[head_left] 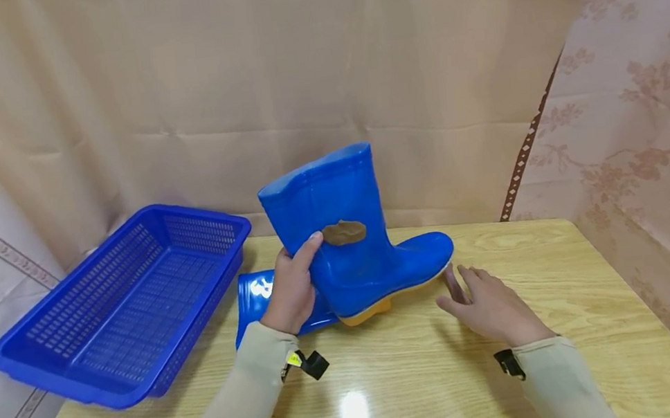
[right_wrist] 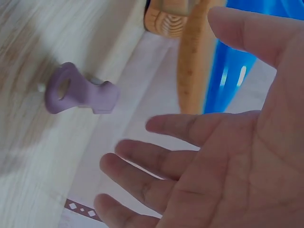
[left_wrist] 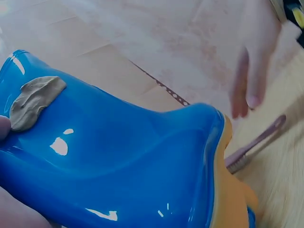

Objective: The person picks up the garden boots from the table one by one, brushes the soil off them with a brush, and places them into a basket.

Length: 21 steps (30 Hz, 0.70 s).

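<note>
My left hand (head_left: 295, 285) grips a blue rain boot (head_left: 346, 197) by the back of its shaft, thumb on the near side. The boot is tilted over the table with its toe to the right and its yellow sole down. A brown, mud-like patch (head_left: 344, 231) sticks to the shaft beside the thumb. Behind it lies a second blue boot (head_left: 252, 299), mostly hidden. My right hand (head_left: 494, 304) is spread open with nothing in it, to the right of the toe. Near its fingers is a purple brush (left_wrist: 256, 140) with pale bristles, its handle (right_wrist: 69, 90) toward that hand.
A blue plastic basket (head_left: 198, 323) with mesh sides stands at the left of the wooden table (head_left: 433, 392). Beige cloth (head_left: 243, 74) hangs behind the table, and a flowered cloth (head_left: 664, 127) hangs on the right.
</note>
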Available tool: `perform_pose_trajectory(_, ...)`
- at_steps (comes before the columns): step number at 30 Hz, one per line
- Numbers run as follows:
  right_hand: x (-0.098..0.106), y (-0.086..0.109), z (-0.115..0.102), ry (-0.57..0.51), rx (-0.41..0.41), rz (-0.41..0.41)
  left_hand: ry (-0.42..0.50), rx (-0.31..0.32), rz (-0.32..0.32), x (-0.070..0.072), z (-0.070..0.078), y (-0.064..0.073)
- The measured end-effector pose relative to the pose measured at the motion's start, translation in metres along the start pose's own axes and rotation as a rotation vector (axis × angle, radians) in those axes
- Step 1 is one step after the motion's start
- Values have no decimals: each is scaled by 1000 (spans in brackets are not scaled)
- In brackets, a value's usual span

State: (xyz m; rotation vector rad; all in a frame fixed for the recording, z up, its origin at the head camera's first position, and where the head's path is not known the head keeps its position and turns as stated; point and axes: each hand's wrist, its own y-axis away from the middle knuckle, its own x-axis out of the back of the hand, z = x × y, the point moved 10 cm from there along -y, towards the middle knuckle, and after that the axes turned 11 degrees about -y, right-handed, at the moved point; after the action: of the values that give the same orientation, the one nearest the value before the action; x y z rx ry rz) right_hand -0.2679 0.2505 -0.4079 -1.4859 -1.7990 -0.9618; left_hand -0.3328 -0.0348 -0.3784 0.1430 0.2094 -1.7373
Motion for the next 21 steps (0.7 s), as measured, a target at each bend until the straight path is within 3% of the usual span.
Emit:
perform_pose_trajectory(3,-4,-1,5,-16,-3,-20,49,13,13,1,-1,0)
perform_pose_trajectory(7,-7,-1,9,-43,4,-32,56,-8,90,8,3,3)
perform_pose_trajectory(13,-5,-1,10,-38,-12,-44,-58,-112,228,23,22,11)
perform_pose_trajectory(18,-6,-5,12,-44,-19,-55,-157,-139,237,24,30,14)
perform_pose_trajectory(21,-9,-7,15,-64,-22,-60,-170,-139,257,27,30,12)
